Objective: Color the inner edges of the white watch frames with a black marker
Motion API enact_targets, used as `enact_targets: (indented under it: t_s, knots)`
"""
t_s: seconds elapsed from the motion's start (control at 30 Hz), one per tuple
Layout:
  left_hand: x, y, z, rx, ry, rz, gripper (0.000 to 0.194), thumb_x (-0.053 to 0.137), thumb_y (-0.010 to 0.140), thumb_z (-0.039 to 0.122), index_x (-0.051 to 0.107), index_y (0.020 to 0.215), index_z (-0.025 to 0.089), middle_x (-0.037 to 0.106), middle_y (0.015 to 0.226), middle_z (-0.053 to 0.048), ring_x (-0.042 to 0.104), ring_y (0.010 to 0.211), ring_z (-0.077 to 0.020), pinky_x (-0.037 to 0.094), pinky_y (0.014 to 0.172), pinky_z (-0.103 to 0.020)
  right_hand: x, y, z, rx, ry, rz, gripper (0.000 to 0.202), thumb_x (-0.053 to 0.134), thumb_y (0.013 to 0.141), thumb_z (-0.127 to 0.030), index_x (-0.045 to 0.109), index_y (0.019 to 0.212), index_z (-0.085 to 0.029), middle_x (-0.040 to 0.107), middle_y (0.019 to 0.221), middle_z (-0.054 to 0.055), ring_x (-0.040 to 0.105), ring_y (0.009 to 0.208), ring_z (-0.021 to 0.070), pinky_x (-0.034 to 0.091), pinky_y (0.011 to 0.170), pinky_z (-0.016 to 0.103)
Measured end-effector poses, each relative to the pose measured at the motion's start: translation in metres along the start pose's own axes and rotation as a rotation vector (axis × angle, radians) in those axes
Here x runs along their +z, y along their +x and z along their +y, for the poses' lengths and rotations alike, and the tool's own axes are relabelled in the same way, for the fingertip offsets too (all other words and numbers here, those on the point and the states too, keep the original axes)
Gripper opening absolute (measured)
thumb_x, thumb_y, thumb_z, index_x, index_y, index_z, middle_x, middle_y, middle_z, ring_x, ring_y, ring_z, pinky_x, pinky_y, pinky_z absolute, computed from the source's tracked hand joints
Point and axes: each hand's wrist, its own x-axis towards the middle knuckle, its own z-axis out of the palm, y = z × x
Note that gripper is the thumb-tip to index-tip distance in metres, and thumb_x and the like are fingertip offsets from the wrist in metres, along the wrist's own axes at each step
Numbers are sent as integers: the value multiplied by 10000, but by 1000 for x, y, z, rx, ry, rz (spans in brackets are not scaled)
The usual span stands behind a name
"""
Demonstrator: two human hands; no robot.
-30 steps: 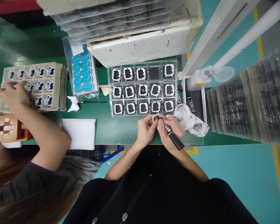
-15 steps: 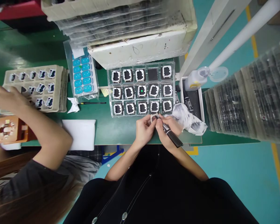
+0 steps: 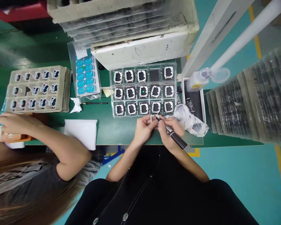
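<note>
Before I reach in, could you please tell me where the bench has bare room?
The bench is bare between the white cloth and the left hand, in front of the clear tray. Right of the right hand, the crumpled rag and white box crowd it.

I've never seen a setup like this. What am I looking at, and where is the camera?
There is no machine here: a person works with bare hands, seen from a camera worn on the head, looking forward and down. The left hand holds a small white frame; the right hand holds a black marker pointed towards it. On the green table lie a clear tray of similar frames and a crumpled cloth. The other hand, far left, is a co-worker's.
</note>
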Motion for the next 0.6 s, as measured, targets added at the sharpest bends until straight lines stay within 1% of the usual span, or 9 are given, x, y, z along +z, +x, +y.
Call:
enact_targets:
  t_s: [0.1,0.17,0.23,0.3,0.37,0.47,0.6]
  knots:
    - [1,-1,1,-11,-34,-12,507,1102,742,570,805,815,165,718,692,11,630,596,-123,602,626,-252,-1,-3,0,35,29,20,105,792,1066,-166,743,1073,-259,908,1084,63,924,966,257,787,819,393]
    - [2,-1,1,-24,-58,-13,526,1115,726,594,835,847,166,746,716,0,671,611,-134,655,670,-270,-2,-6,1,49,70,59,120,804,1058,-160,743,1093,-258,908,1088,65,929,1020,278,793,859,419]
    - [3,-1,1,-40,-73,-15,541,1121,720,609,874,910,167,799,780,-26,743,669,-160,710,739,-299,-3,-9,3,52,116,123,130,811,1057,-166,738,1109,-261,904,1074,62,929,1064,294,794,887,442]
    - [3,0,1,-56,-76,-22,540,1126,723,604,892,939,169,837,844,-47,790,719,-179,740,785,-321,-4,-12,5,64,150,176,122,815,1066,-201,732,1127,-267,905,1085,63,927,1051,293,792,866,452]
    - [2,2,1,-67,-79,-26,528,1128,724,599,886,912,170,841,852,-50,795,707,-178,746,770,-322,-5,-12,6,90,152,188,108,818,1077,-243,732,1136,-271,908,1105,68,922,1006,282,789,841,453]
    - [2,4,1,-74,-85,-13,536,1130,709,608,870,875,169,809,789,-32,760,639,-163,730,699,-308,-6,-9,4,118,112,129,77,812,1083,-248,739,1098,-266,908,1095,70,919,1006,275,783,862,443]
    - [2,3,1,-46,-63,12,510,1125,708,577,880,901,173,801,766,-21,725,617,-158,695,656,-298,-7,-3,0,104,38,17,70,806,1075,-213,754,1060,-257,913,1097,71,913,983,260,783,867,423]
